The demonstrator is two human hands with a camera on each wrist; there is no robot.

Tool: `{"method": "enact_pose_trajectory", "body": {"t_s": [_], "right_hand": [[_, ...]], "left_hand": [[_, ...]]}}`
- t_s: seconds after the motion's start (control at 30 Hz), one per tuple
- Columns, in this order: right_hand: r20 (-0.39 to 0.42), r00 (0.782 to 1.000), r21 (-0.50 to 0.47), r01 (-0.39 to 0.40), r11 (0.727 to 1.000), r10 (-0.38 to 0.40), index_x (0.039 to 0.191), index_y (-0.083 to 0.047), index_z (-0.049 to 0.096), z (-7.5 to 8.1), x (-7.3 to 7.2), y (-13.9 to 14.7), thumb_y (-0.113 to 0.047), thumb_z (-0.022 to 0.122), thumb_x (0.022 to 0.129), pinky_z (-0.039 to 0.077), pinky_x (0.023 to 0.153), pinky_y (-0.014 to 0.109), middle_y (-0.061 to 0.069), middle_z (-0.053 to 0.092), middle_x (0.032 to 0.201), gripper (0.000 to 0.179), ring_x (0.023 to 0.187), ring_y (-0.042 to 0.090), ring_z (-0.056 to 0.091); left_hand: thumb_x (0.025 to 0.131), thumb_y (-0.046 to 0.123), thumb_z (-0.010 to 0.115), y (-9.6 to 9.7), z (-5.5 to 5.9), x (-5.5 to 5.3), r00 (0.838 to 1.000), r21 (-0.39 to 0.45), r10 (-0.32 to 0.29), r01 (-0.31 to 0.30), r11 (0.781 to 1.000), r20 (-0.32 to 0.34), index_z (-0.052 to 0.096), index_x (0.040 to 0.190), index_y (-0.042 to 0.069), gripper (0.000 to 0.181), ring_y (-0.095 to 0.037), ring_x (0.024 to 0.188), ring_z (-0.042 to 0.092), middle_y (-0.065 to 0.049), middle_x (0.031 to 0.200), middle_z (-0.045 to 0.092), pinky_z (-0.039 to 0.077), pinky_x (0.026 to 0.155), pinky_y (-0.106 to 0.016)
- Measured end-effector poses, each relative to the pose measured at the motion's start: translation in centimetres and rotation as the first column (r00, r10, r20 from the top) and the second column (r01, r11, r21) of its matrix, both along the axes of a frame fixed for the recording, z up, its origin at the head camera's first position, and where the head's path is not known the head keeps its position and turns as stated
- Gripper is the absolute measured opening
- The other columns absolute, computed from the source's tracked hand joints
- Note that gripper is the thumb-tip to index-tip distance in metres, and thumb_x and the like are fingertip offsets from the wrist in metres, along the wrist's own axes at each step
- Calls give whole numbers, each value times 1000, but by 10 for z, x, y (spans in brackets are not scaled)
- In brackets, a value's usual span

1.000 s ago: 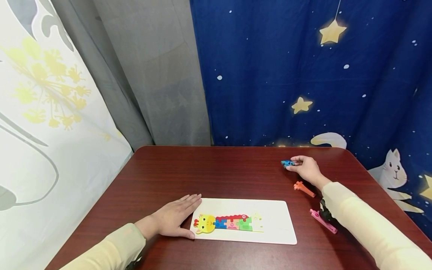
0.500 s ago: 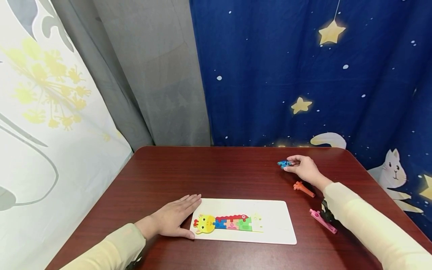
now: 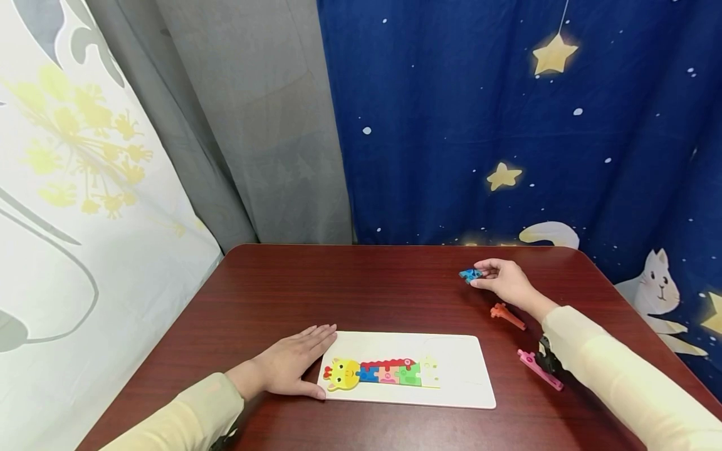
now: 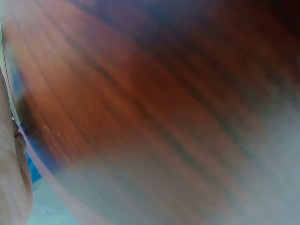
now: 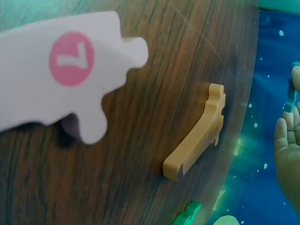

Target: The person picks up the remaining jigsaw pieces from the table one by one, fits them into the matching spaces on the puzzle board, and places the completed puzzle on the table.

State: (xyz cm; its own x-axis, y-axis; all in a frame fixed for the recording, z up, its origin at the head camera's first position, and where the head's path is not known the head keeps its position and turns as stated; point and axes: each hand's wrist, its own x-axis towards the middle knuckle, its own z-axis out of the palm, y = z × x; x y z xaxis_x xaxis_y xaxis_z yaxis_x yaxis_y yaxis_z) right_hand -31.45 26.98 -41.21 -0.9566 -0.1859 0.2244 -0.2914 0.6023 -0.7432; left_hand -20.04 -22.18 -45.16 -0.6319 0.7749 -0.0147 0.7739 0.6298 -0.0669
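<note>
My right hand pinches a blue jigsaw piece between thumb and fingers over the far right of the table. In the right wrist view, that hand shows at the right edge with the piece seen edge-on. My left hand rests with straight fingers along the left end of a white puzzle board. On the board, a yellow giraffe head adjoins blue, pink and green neck pieces, with a red mane strip above. The left wrist view is mostly blurred tabletop.
An orange leg-shaped piece lies on the dark red table below my right hand. Nearer, a pink piece marked 7 lies beside my right sleeve. A green piece shows low in the right wrist view. Curtains hang beyond the table.
My right hand has moved slightly left with the blue jigsaw piece. My left hand and the board have stayed put.
</note>
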Motion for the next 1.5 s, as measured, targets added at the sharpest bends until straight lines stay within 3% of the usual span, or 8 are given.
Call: {"method": "enact_pose_trajectory", "body": {"t_s": [0.63, 1.1, 1.5], "right_hand": [[21, 994, 20, -111, 994, 111, 119, 6, 63, 1, 12, -13, -12, 79, 82, 52, 75, 20, 12, 65, 102, 44, 90, 24, 59], [58, 981, -11, -186, 983, 186, 120, 6, 63, 0, 24, -28, -12, 79, 82, 52, 77, 22, 10, 66, 104, 45, 93, 25, 60], [37, 964, -2, -263, 965, 262, 116, 6, 64, -3, 33, -43, -12, 81, 80, 53, 77, 25, 5, 66, 98, 43, 92, 25, 60]], "left_hand": [[83, 82, 36, 0, 1, 1, 1000, 2, 0, 0, 1000, 5, 19, 155, 6, 106, -20, 145, 19, -8, 160, 18, 22, 116, -38], [83, 82, 36, 0, 0, 2, 1000, -1, 7, -7, 1000, 5, 19, 155, 6, 106, -21, 145, 20, -8, 160, 19, 23, 115, -38], [82, 82, 36, 0, 0, 2, 1000, 2, 11, -11, 1000, 12, 19, 155, 6, 107, -20, 145, 20, -7, 160, 18, 22, 116, -38]]}}
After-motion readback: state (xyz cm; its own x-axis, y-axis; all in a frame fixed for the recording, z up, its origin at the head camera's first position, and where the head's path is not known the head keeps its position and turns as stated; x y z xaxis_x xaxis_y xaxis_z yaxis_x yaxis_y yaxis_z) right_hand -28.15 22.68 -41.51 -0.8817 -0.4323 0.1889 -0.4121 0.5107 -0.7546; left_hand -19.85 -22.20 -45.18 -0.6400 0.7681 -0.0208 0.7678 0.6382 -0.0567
